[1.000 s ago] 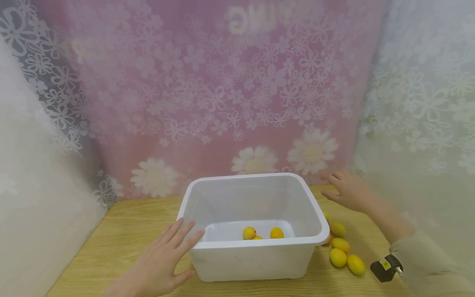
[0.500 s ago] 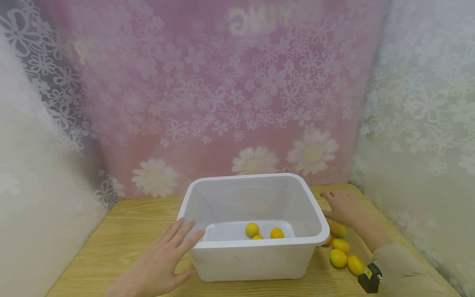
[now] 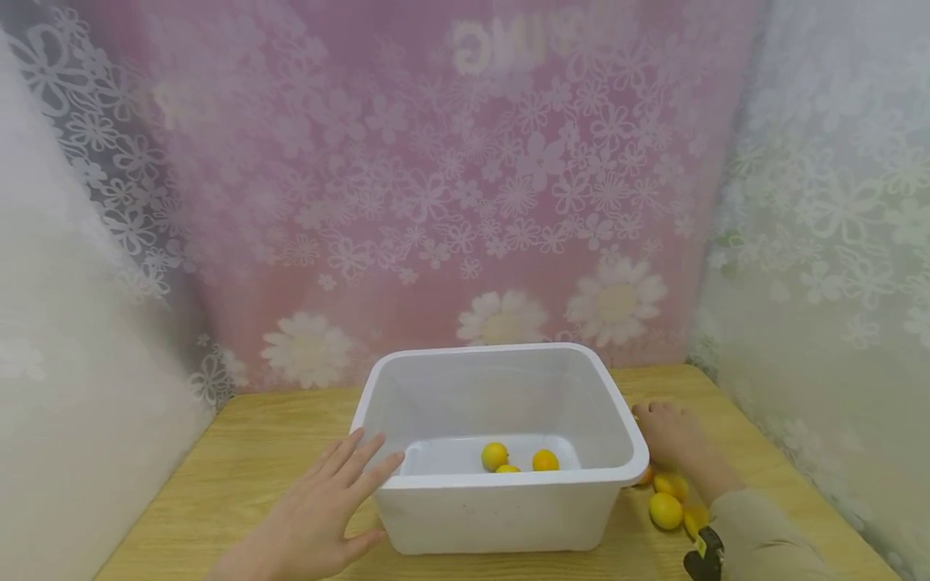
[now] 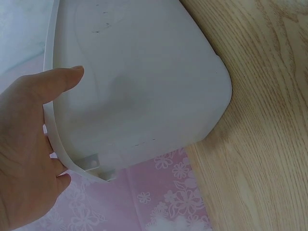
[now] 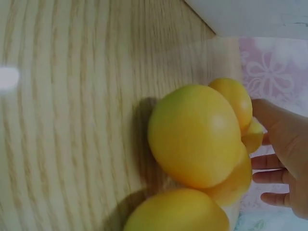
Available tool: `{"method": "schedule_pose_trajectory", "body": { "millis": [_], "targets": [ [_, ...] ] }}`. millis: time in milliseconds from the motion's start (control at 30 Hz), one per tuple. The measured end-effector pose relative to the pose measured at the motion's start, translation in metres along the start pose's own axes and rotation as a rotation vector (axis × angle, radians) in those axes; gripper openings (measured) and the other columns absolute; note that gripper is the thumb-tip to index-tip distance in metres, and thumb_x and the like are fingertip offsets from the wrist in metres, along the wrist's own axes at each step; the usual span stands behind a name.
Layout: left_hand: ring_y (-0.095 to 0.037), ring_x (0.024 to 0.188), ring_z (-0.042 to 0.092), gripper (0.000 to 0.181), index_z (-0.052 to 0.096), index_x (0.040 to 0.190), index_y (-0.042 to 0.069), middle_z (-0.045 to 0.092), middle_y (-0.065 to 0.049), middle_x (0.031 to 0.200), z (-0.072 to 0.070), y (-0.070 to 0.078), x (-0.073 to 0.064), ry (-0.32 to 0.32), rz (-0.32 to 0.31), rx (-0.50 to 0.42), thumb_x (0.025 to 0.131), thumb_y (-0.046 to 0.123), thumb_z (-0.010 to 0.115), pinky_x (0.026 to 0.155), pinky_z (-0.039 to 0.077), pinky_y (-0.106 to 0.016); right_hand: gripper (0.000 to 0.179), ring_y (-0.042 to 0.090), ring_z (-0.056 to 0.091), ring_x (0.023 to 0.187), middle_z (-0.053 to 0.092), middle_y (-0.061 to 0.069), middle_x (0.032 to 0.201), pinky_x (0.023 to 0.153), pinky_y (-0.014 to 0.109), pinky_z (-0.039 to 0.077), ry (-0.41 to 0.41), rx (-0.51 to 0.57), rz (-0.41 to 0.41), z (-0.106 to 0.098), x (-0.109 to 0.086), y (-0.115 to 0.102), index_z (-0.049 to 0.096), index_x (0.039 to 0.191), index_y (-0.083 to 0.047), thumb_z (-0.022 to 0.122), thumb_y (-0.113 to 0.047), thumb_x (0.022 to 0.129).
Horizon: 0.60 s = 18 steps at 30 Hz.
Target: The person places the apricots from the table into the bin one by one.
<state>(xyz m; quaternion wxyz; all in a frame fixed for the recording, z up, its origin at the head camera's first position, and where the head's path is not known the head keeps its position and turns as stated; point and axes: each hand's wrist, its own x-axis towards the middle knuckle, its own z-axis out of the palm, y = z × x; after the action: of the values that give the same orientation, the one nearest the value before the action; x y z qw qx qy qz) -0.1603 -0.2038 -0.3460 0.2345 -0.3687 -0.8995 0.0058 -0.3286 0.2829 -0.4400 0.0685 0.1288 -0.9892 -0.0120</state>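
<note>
A white plastic tub (image 3: 501,512) stands on the wooden table, with 3 small yellow-orange fruits (image 3: 495,457) visible on its floor. My left hand (image 3: 312,508) rests at its near left corner, fingers spread over the rim; in the left wrist view the thumb (image 4: 65,82) lies along the outer wall. Right of the tub, several smooth oval fruits resembling mangoes (image 5: 195,137) lie in a cluster. My right hand (image 3: 668,436) is down at the far end of this cluster, its fingers (image 5: 269,176) loosely extended around a small yellow fruit (image 5: 252,137). Its fingertips are partly hidden behind the fruits.
A pink floral sheet (image 3: 436,202) hangs behind the table, and pale patterned sheets (image 3: 821,242) close in both sides. Nearer fruits (image 3: 665,511) lie beside the right sleeve (image 3: 763,532), close to the tub's right wall.
My right hand has come down from above the table's far right onto the cluster, covering some fruits. One fruit in the tub has rolled slightly right. The left hand stays at the rim.
</note>
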Motion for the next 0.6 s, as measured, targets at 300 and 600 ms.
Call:
{"method": "schedule_pose_trajectory", "body": {
  "millis": [300,600],
  "targets": [
    [-0.040,0.130,0.037,0.088,0.032,0.146,0.018,0.040,-0.015,0.144,0.0009,0.0001,0.0002,-0.017,-0.011,-0.015,0.074,0.044,0.074,0.108,0.027,-0.047,0.025,0.043,0.053,0.092,0.058,0.020,0.092,0.076,0.064,0.040,-0.049,0.043,0.038,0.0007,-0.0021,-0.0019,0.060,0.096,0.000,0.057,-0.022,0.086],
    [-0.040,0.131,0.036,0.087,0.031,0.147,0.019,0.039,-0.014,0.145,-0.0002,0.0003,0.0008,-0.031,-0.020,-0.022,0.074,0.043,0.073,0.098,0.037,-0.054,0.026,0.041,0.053,0.089,0.058,0.019,0.092,0.075,0.063,0.041,-0.027,0.071,0.051,0.0045,-0.0033,0.0010,0.061,0.102,-0.002,0.060,-0.022,0.086]
  ]
}}
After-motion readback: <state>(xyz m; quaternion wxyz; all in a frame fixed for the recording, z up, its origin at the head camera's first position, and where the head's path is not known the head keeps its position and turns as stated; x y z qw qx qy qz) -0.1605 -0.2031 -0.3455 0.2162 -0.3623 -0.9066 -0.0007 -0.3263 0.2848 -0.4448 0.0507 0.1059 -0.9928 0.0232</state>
